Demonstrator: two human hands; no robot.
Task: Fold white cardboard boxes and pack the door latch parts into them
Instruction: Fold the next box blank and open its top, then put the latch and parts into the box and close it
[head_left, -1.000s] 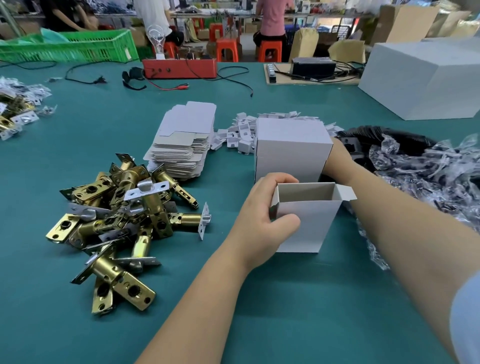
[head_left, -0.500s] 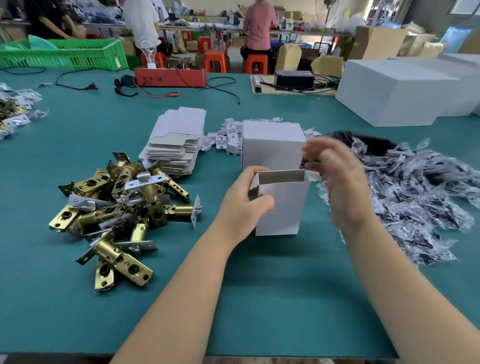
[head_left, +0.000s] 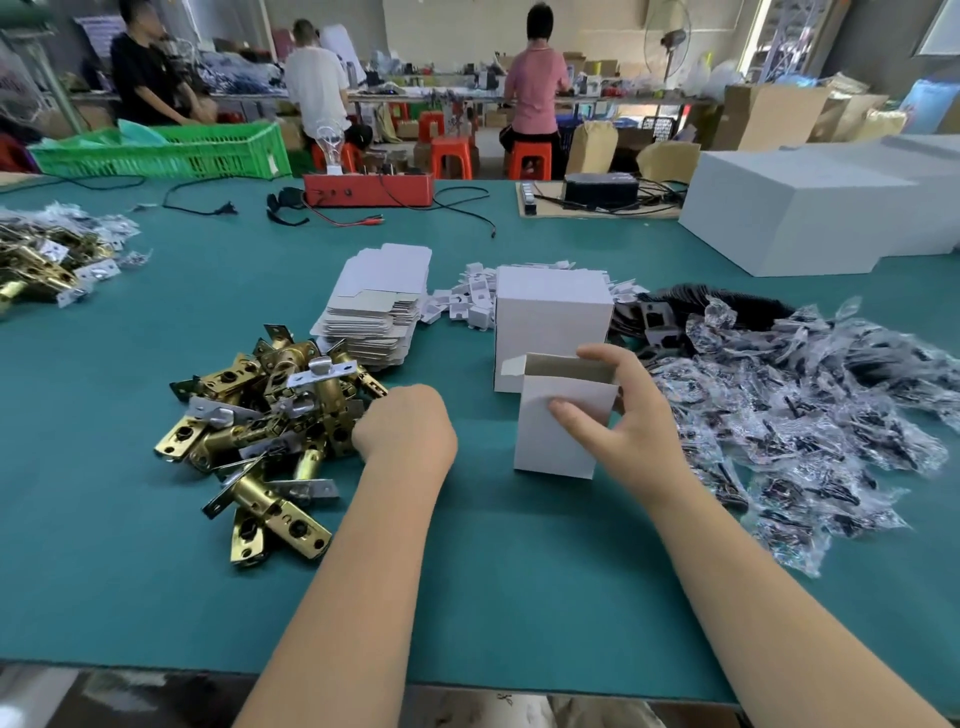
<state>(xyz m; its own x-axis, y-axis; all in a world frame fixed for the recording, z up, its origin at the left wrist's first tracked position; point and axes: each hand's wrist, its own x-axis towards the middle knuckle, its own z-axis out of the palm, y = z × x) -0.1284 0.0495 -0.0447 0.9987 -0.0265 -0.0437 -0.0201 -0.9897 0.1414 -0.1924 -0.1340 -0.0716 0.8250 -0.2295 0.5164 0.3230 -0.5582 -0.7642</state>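
Green tabletop (head_left: 519, 597) fills the near part of the view, and two bare arms reach out over it.

Closest in, the left hand (head_left: 405, 434) is at the edge of the pile of gold door latch parts (head_left: 270, 421). Its fingers are curled down into the pile, but they are hidden behind the back of the hand, so I cannot tell if it has hold of a latch yet. The right hand (head_left: 618, 431) holds the small white box (head_left: 558, 415) that stands upright with its top open. The thumb presses on the front wall and the fingers go round the far side.

To do this step well, I think the right hand should keep the box steady and its mouth wide. The left hand should lift just one latch, as they are tangled. It should go in long way down so it does not bend the flaps.

Just behind the open box stands a taller closed white box (head_left: 550, 317). Left of that is a stack of flat unfolded boxes (head_left: 379, 306). A heap of small plastic bags (head_left: 810, 410) lies at the right.

Far back are a red tray (head_left: 369, 189), a green basket (head_left: 166, 153), a big white carton (head_left: 800, 213), and people sitting at other tables.
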